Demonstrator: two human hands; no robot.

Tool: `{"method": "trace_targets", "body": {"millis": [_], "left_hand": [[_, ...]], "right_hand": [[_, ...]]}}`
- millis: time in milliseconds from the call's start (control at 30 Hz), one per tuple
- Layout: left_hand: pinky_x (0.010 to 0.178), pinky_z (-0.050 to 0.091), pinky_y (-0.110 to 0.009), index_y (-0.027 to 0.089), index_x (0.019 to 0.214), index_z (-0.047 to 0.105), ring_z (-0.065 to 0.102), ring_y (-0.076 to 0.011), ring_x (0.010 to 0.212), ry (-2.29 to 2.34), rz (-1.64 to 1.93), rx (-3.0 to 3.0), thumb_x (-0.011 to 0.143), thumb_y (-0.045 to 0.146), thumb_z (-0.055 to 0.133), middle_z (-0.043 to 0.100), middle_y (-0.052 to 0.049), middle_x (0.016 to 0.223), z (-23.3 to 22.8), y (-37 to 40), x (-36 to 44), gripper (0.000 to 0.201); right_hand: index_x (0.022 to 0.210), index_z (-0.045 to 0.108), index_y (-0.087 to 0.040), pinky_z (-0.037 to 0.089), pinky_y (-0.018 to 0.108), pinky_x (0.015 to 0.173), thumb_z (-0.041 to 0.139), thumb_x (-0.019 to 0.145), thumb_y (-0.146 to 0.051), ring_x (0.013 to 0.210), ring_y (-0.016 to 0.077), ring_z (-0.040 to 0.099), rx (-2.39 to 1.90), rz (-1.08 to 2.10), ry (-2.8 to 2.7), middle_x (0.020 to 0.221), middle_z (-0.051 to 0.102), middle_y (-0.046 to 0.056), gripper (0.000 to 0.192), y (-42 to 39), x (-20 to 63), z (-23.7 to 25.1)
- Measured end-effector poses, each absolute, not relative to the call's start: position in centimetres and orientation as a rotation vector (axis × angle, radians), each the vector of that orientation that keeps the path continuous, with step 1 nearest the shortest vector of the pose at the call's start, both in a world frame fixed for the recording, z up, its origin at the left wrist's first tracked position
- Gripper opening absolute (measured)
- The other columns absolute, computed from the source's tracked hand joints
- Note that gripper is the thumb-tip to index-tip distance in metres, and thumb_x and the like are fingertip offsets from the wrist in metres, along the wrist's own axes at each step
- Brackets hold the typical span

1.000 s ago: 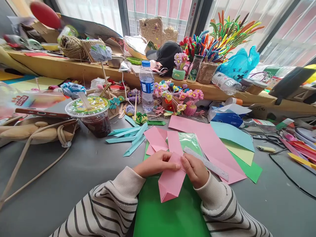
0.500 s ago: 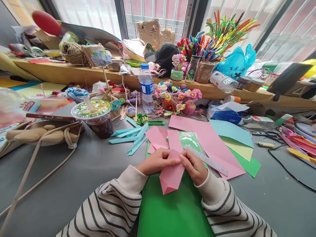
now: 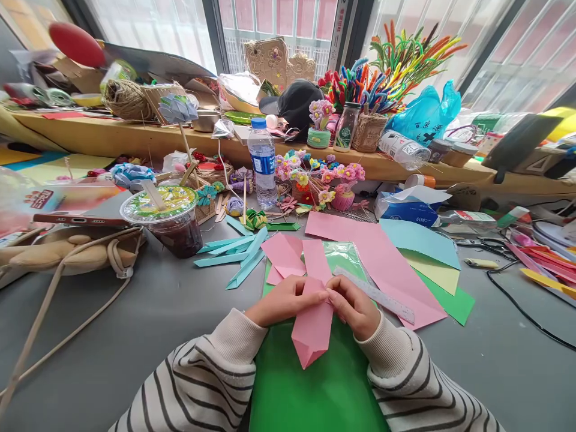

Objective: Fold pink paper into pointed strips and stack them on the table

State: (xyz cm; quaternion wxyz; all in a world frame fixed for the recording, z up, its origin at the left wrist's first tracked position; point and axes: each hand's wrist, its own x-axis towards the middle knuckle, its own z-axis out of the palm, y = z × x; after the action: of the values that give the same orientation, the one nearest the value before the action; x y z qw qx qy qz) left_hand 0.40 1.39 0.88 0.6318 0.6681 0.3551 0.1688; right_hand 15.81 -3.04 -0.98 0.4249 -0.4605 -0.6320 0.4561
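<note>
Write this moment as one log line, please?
left hand: pinching folded pink paper | right hand: pinching same paper | under it: green sheet | beside: ruler

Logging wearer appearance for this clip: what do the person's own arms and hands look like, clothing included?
Both arms wear a knitted sweater, cream with thin dark horizontal stripes; the left sleeve and right sleeve end in plain cream ribbed cuffs. The left hand and right hand are bare: no gloves, rings, watch or bracelet visible.
</note>
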Motion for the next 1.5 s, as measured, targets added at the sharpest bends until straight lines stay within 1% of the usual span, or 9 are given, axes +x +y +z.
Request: {"method": "trace_targets", "body": {"millis": [200,333,500,667,900,1100,1200,1333,1500], "left_hand": [[0.046,0.027,-0.017,0.010,0.066,0.053,0.037,-0.0071,0.055,0.804,0.431,1.618,0.072,0.043,0.044,0.042,0.002,0.060,0.4,1.3,0.8,0.035],[0.047,0.028,-0.018,0.010,0.068,0.053,0.038,-0.0079,0.056,0.824,0.437,1.649,0.071,0.045,0.044,0.043,0.001,0.061,0.1,1.4,0.8,0.036],[0.049,0.030,-0.018,0.010,0.065,0.052,0.039,-0.0082,0.057,0.852,0.512,1.687,0.073,0.043,0.041,0.044,0.001,0.061,0.0,1.6,0.8,0.036],[0.048,0.031,-0.018,0.011,0.067,0.055,0.040,-0.0090,0.057,0.878,0.554,1.707,0.073,0.041,0.041,0.046,0.000,0.061,0.0,1.6,0.9,0.034],[0.047,0.029,-0.018,0.011,0.061,0.053,0.037,-0.0078,0.055,0.917,0.624,1.550,0.072,0.039,0.044,0.045,0.001,0.059,0.4,1.6,0.8,0.031],[0.055,0.034,-0.020,0.012,0.066,0.058,0.045,-0.0106,0.062,0.917,0.683,1.501,0.069,0.037,0.048,0.053,-0.001,0.066,0.5,1.6,0.8,0.027],[0.059,0.036,-0.021,0.012,0.069,0.059,0.047,-0.0119,0.066,0.912,0.695,1.471,0.069,0.037,0.050,0.055,-0.002,0.069,0.6,1.5,0.8,0.026],[0.060,0.037,-0.021,0.012,0.067,0.059,0.048,-0.0121,0.067,0.916,0.712,1.439,0.067,0.035,0.052,0.056,-0.002,0.069,0.8,1.4,0.9,0.024],[0.054,0.034,-0.019,0.012,0.060,0.055,0.044,-0.0098,0.059,0.936,0.700,1.424,0.067,0.036,0.052,0.051,0.000,0.062,1.0,1.1,0.9,0.024]], "right_hand": [[0.069,0.040,-0.018,0.022,0.020,0.033,0.040,0.078,-0.036,0.034,0.0040,0.028,-1.166,1.113,-1.513,0.051,0.034,-0.007,0.020,-2.8,16.0,-1.7],[0.069,0.039,-0.018,0.024,0.020,0.033,0.038,0.079,-0.036,0.035,0.0042,0.030,-1.125,1.133,-1.544,0.052,0.034,-0.007,0.021,-2.6,16.2,-1.6],[0.071,0.040,-0.017,0.027,0.021,0.037,0.038,0.078,-0.033,0.040,0.0049,0.033,-1.151,1.170,-1.671,0.058,0.036,-0.004,0.018,-2.6,16.4,-1.2],[0.069,0.040,-0.017,0.029,0.022,0.037,0.039,0.076,-0.033,0.039,0.0055,0.035,-1.187,1.151,-1.666,0.057,0.037,-0.004,0.017,-2.6,16.4,-1.2],[0.064,0.039,-0.018,0.034,0.021,0.038,0.045,0.071,-0.040,0.044,0.0094,0.044,-1.258,1.294,-1.604,0.050,0.044,-0.003,0.024,-2.7,16.9,-0.7],[0.066,0.042,-0.017,0.038,0.021,0.041,0.046,0.070,-0.048,0.046,0.0094,0.046,-1.271,1.388,-1.558,0.052,0.048,-0.002,0.032,-2.7,17.0,-0.5],[0.064,0.044,-0.017,0.037,0.021,0.040,0.041,0.072,-0.051,0.041,0.0087,0.045,-1.381,1.307,-1.537,0.048,0.047,-0.002,0.035,-2.7,16.4,-0.5],[0.058,0.044,-0.017,0.034,0.020,0.040,0.043,0.075,-0.044,0.039,0.0077,0.042,-1.425,1.136,-1.628,0.043,0.044,-0.004,0.031,-2.9,15.8,-0.4],[0.056,0.043,-0.018,0.033,0.021,0.040,0.045,0.075,-0.040,0.039,0.0076,0.041,-1.356,1.177,-1.625,0.042,0.043,-0.004,0.029,-3.1,15.9,-0.1]]}}
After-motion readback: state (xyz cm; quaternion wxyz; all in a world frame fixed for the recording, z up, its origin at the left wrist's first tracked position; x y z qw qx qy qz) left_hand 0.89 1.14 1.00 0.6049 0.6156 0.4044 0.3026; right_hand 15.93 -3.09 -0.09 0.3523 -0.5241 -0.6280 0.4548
